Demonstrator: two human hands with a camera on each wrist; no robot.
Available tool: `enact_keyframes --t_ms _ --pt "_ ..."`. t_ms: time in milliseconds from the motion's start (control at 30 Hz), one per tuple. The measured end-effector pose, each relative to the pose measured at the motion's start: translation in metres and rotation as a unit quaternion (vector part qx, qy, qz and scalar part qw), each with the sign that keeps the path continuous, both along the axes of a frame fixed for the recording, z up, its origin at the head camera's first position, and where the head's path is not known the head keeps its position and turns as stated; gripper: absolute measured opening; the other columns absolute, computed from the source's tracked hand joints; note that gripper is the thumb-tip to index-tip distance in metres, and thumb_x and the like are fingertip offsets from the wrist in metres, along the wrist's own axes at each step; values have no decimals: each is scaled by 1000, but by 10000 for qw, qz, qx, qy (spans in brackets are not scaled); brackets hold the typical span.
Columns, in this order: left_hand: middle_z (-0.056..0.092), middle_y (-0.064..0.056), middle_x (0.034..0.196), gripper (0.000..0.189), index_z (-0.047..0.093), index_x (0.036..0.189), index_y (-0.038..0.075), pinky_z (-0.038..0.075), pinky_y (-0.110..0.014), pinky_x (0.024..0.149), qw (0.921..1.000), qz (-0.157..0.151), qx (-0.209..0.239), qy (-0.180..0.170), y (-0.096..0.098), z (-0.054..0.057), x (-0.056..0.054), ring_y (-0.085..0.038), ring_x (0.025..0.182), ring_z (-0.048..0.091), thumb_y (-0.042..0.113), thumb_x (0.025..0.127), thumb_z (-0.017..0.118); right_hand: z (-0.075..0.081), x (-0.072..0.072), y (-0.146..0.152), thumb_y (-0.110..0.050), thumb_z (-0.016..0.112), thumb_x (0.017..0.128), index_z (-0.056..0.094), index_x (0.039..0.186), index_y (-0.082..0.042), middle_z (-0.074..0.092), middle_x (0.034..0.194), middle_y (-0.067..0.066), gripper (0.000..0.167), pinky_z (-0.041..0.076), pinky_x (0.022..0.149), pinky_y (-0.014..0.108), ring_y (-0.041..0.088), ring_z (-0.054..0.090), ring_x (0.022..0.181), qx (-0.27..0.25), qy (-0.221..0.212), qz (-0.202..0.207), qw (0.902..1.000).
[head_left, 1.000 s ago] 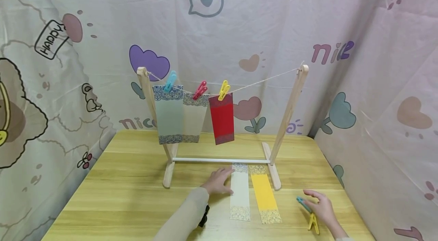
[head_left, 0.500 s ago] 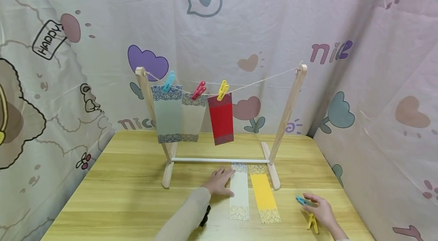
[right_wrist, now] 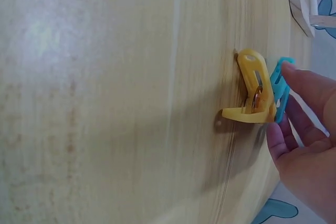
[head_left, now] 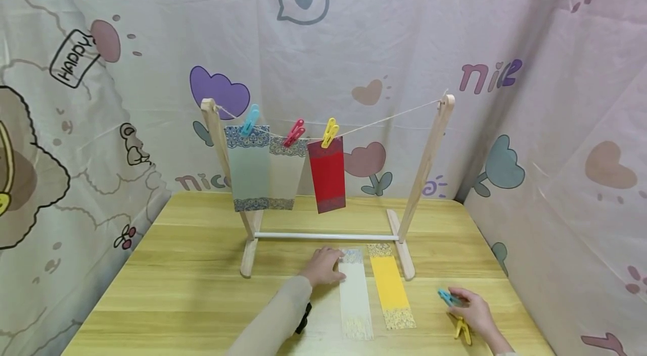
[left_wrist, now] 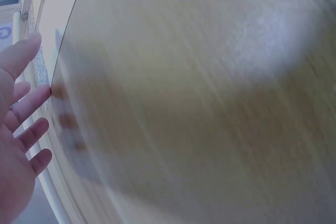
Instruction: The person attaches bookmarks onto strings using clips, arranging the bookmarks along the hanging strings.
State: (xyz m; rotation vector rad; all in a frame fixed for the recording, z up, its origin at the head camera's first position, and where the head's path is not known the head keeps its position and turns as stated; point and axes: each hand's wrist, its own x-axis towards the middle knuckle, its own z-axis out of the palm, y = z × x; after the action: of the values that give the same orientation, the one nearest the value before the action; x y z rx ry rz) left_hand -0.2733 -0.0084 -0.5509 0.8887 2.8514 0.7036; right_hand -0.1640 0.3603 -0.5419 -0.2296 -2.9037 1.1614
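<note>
In the head view a pale strip (head_left: 355, 291) with patterned ends lies on the table. My left hand (head_left: 323, 266) touches its upper left side, fingers spread and fairly straight; in the left wrist view the index fingertip meets the edge of the pale strip (left_wrist: 62, 11). A yellow strip (head_left: 390, 283) lies just to its right. Farther right, my right hand (head_left: 472, 309) pinches a blue clothespin (right_wrist: 281, 85) between thumb and fingers. Right beside it a yellow clothespin (right_wrist: 254, 87) stands on the table.
A wooden rack (head_left: 426, 170) stands behind the strips, a string (head_left: 394, 117) tied between its posts. From the string hang a light green strip (head_left: 250, 176), a cream strip (head_left: 285, 179) and a red strip (head_left: 328, 179), each under a clothespin. Printed curtains surround the table.
The pale strip has shifted toward me, its lower end swinging slightly right. My left hand stays at its upper edge. My right hand has closed in around the blue clothespin and dipped slightly.
</note>
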Motion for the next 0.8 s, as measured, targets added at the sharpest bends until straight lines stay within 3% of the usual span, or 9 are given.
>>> enact_keyframes --t_ms 133,300,467,800 --pt "62 -1 99 43 61 107 8 38 -38 85 9997 35 136 224 1 -1 1 -19 95 50 32 73 72 -2 0 0 1 75 64 58 105 13 58 102 26 46 46 76 42 36 54 94 92 -23 62 9999" --pt "62 0 97 43 62 104 8 39 -36 81 9991 100 -6 402 2 -4 1 -17 91 50 33 71 73 -3 -1 0 9 71 64 56 101 17 59 96 27 41 49 69 38 32 58 85 159 -67 -38 9998" --pt "60 -3 102 48 60 106 5 39 -36 85 9990 150 -98 410 2 -5 3 -20 95 50 33 70 74 -3 -2 -2 10 70 63 58 96 17 60 90 26 36 49 68 40 32 58 81 336 -66 -62 9994" --pt "53 -8 105 55 56 108 6 37 -43 88 9991 269 293 163 -2 0 9 -26 103 45 34 66 77 -2 -2 -6 3 74 63 61 94 13 61 89 21 35 48 70 43 32 57 82 456 29 49 9989"
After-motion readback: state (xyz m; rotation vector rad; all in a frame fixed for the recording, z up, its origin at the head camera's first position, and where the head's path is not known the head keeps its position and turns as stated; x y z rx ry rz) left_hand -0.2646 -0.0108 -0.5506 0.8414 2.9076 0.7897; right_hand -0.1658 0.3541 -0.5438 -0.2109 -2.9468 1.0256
